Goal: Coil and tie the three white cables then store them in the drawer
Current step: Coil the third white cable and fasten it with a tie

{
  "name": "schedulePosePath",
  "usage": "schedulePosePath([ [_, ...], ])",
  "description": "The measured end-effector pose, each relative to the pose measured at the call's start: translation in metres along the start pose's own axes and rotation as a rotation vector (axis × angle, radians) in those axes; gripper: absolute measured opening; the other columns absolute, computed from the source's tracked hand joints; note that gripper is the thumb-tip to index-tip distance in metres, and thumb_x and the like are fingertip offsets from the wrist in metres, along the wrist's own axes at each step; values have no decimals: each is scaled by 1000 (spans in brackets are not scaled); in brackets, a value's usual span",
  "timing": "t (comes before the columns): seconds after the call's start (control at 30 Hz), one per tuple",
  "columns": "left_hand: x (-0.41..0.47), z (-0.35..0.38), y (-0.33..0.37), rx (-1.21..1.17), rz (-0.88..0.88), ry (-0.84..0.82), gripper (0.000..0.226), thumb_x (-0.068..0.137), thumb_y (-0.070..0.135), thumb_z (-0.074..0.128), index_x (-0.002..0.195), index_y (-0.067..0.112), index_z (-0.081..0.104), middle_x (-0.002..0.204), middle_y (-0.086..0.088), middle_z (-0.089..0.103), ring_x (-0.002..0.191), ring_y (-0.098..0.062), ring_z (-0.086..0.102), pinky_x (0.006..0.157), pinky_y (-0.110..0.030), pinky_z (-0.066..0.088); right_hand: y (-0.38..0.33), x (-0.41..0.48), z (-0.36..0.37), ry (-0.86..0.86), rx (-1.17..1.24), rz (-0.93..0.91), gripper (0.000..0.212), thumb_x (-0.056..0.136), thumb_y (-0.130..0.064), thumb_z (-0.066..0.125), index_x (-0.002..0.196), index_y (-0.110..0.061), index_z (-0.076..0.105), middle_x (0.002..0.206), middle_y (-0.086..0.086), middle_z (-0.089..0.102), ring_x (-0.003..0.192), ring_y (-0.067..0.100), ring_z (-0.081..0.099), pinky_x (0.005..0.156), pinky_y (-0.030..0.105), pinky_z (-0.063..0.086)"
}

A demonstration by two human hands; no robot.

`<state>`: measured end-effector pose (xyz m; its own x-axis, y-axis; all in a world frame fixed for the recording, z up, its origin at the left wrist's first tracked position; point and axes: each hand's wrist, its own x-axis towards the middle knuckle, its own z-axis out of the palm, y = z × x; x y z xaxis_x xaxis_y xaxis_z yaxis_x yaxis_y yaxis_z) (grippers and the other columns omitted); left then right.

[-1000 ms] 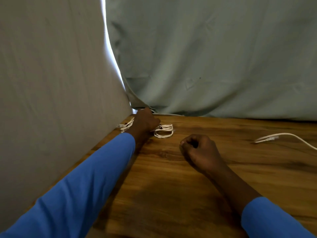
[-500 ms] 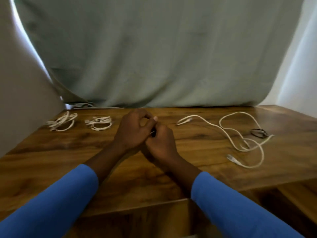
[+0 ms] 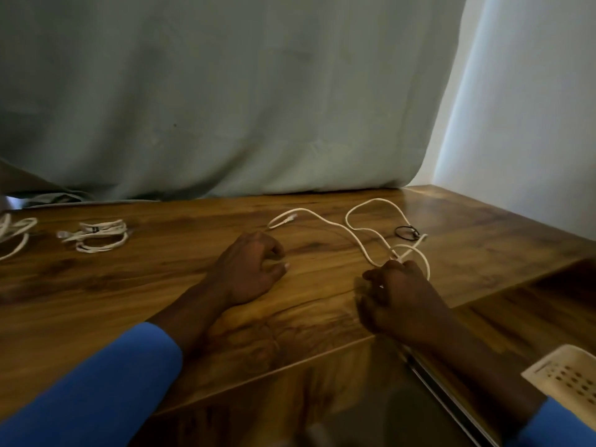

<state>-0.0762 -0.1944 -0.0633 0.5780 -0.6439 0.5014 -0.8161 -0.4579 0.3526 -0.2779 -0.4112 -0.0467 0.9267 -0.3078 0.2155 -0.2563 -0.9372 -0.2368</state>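
A loose white cable [image 3: 354, 235] sprawls in loops over the right half of the wooden table [image 3: 161, 285]. My right hand [image 3: 398, 295] is curled round the near end of this cable. A black tie [image 3: 407, 233] lies beside the cable's far loop. My left hand [image 3: 250, 269] rests on the table left of the cable, fingers loosely bent, holding nothing. A coiled, tied white cable [image 3: 96, 235] lies at the back left. Another coiled white cable [image 3: 13, 233] is cut off by the left edge.
A grey-green cloth [image 3: 225, 108] hangs behind the table, and a white wall [image 3: 532, 124] stands at the right. A lower wooden surface [image 3: 516, 311] sits right of the table. A cream perforated basket [image 3: 567, 379] shows at the lower right corner.
My view has swung to the right. My hands have parted: the right one moved right and took hold of the loose cable, while the left one settled on the table.
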Motion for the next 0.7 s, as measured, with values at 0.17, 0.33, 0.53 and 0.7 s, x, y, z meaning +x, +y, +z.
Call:
schedulePosePath([
  [0.17, 1, 0, 2, -68, -71, 31, 26, 89, 43, 74, 111, 31, 70, 117, 8, 68, 113, -12, 60, 97, -34, 50, -3, 23, 5, 70, 12, 130, 51, 84, -27, 70, 131, -8, 64, 128, 15, 60, 118, 33, 59, 95, 38, 52],
  [0.33, -4, -6, 8, -212, -114, 56, 24, 89, 33, 78, 112, 30, 72, 115, 11, 69, 108, -7, 63, 96, -32, 52, -25, 39, 12, 31, 197, -20, 13, 91, -13, 71, 102, -20, 75, 98, -2, 76, 91, 14, 72, 80, 32, 58],
  [0.53, -9, -18, 19, -865, -196, -12, 43, 81, 24, 75, 123, 30, 68, 121, 7, 72, 117, -19, 67, 92, -45, 58, -86, 67, 29, 218, 1026, -145, 10, 99, -8, 65, 98, -16, 71, 91, 6, 77, 90, 24, 74, 84, 44, 60],
  [0.7, -7, -27, 14, -1110, -255, 138, 31, 96, 17, 69, 127, 15, 68, 114, -12, 77, 105, -31, 74, 95, -44, 57, -136, 91, 15, 152, 1620, -46, 13, 98, 6, 60, 97, -6, 60, 87, 13, 74, 78, 24, 72, 72, 33, 61],
])
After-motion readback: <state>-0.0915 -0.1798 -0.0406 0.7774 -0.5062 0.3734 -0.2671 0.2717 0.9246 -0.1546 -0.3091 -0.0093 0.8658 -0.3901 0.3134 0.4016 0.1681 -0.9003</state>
